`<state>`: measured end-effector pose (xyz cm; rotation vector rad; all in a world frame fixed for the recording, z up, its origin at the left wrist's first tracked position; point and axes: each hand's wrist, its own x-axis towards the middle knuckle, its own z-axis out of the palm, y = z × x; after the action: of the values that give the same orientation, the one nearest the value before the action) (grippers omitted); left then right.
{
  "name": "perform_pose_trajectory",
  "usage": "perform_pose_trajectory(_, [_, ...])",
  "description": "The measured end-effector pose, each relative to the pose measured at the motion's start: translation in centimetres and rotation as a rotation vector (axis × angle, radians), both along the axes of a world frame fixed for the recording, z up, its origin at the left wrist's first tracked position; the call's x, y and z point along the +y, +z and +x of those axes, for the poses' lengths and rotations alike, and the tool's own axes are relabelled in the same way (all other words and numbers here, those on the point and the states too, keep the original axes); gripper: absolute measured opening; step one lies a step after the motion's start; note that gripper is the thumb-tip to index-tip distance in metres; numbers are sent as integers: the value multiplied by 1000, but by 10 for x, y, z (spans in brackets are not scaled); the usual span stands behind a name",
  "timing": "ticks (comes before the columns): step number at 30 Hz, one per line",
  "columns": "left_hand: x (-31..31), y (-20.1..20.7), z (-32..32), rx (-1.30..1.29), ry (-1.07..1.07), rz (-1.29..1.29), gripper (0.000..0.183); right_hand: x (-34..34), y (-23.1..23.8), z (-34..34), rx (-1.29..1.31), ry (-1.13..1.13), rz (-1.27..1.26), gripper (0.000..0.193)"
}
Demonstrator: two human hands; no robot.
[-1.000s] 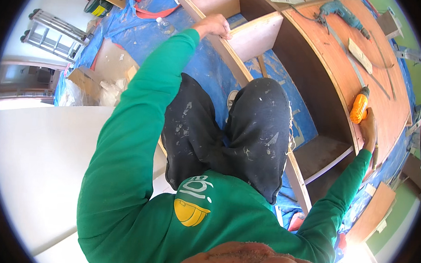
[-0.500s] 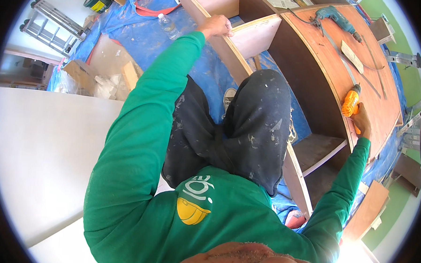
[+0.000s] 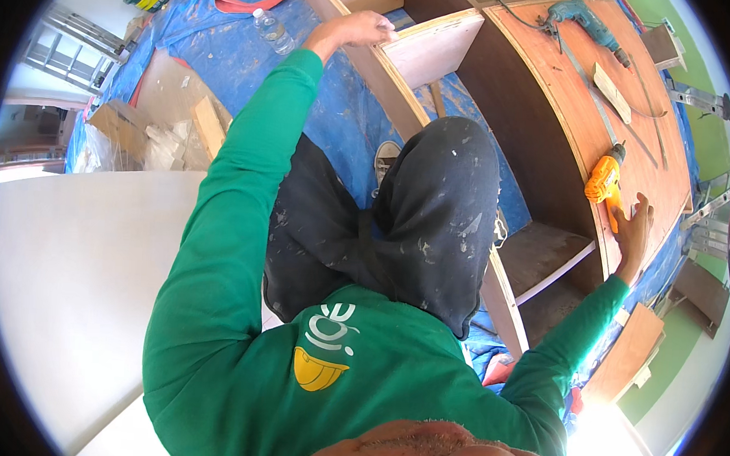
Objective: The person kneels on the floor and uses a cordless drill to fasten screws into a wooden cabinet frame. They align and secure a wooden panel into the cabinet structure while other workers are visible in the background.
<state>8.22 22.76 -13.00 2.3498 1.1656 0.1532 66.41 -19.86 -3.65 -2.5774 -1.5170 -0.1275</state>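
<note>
An orange cordless drill (image 3: 602, 180) lies on the reddish plywood panel of the cabinet at the right. Beside its handle, my right hand (image 3: 635, 232) is open, with fingers apart and raised off the grip. My left hand (image 3: 359, 30) is at the edge of the wooden cabinet frame (image 3: 403, 99), where a pale divider (image 3: 438, 48) joins it. Its fingers are pressed together at that corner; a small pale spot shows at the fingertips, too small to make out.
A teal corded drill (image 3: 585, 27), a metal straightedge (image 3: 602, 108) and a wood offcut (image 3: 612, 90) lie on the panel. Past my left arm, a water bottle (image 3: 272, 31) stands on the blue tarp (image 3: 227, 38). Ladders (image 3: 71, 48) and wood scraps (image 3: 211, 123) are at the left.
My right hand has let go of the orange drill's handle and its fingers have spread. The drill stays on the panel. My left hand remains at the divider corner; the whole view has shifted slightly.
</note>
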Motion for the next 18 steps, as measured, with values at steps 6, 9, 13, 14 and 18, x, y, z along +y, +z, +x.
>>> perform_pose_trajectory(6, [-42, 25, 11, 369, 56, 192, 57, 36, 1, -133, 501, 58, 264, 62])
perform_pose_trajectory(9, [-40, 27, 16, 352, 19, 156, 59, 83, 15, -161, 519, 126, 172, 58])
perform_pose_trajectory(13, [-42, 19, 6, 256, 5, 222, 70, 163, 0, -144, 439, 251, 232, 39])
perform_pose_trajectory(14, [-46, 24, 7, 254, -27, 219, 73, 183, -14, -131, 416, 249, 234, 36])
perform_pose_trajectory(18, [-72, 84, 2, 191, -100, 91, 72, 238, -54, -97, 360, 251, 232, 31])
